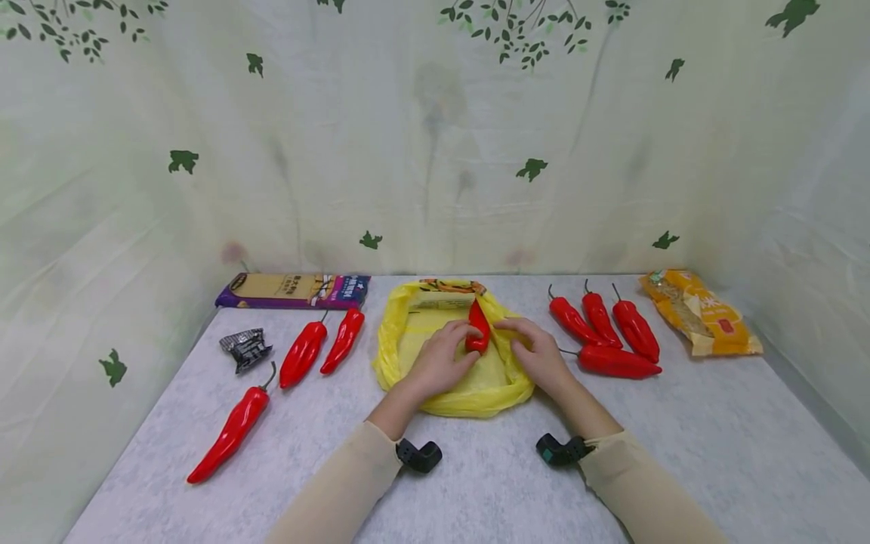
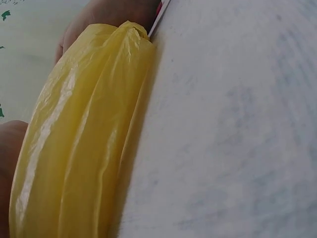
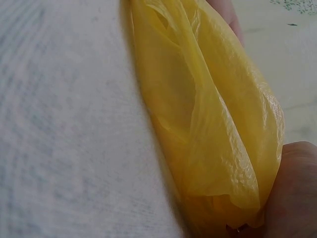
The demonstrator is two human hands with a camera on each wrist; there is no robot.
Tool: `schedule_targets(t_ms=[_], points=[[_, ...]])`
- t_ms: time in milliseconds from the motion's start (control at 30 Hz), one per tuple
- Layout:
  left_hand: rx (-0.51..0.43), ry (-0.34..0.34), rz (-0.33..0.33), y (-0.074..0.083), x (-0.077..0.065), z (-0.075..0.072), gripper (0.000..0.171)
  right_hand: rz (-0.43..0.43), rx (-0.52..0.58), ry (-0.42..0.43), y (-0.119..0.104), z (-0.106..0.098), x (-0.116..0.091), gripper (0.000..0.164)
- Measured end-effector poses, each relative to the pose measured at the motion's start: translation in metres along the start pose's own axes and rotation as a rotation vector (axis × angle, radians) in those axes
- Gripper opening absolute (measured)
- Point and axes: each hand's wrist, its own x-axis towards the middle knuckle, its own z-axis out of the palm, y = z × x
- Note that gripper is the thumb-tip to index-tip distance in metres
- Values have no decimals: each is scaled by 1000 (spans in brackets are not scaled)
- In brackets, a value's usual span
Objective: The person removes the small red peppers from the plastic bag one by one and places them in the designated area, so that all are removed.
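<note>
A yellow plastic bag (image 1: pixel 451 403) lies spread on the table with its mouth open upward. One red chili pepper (image 1: pixel 479 321) lies within its mouth, towards the right side. My left hand (image 1: pixel 438 361) reaches into the bag from the front, thumb and fingertips around the near end of this pepper. At the right rim, my right hand (image 1: pixel 540 353) pinches a fold of the bag between fingers and thumb. In the left wrist view the bag's outer side (image 2: pixel 84 134) hides most of the left hand; in the right wrist view, crumpled plastic (image 3: pixel 218 124) covers much of the scene.
Right of the bag lie several red peppers (image 1: pixel 620 362) and an orange food packet (image 1: pixel 707 313). To the left are more red peppers (image 1: pixel 233 434), a small black wrapper (image 1: pixel 247 349) and a long purple packet (image 1: pixel 292 292) at the back. A leaf-patterned curtain (image 1: pixel 435 151) surrounds the table.
</note>
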Motion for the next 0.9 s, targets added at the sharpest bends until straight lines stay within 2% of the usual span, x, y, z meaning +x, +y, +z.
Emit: schedule_targets(t_ms=[233, 500, 667, 900], points=[[54, 32, -92, 0, 0, -8, 20, 15, 4, -8, -1, 0, 0, 34], [123, 80, -148, -3, 1, -15, 19, 13, -4, -1, 0, 1, 0, 35], [134, 79, -167, -5, 3, -16, 20, 11, -16, -4, 2, 1, 0, 34], [127, 85, -134, -8, 4, -17, 25, -1, -5, -5, 2, 1, 1, 35]])
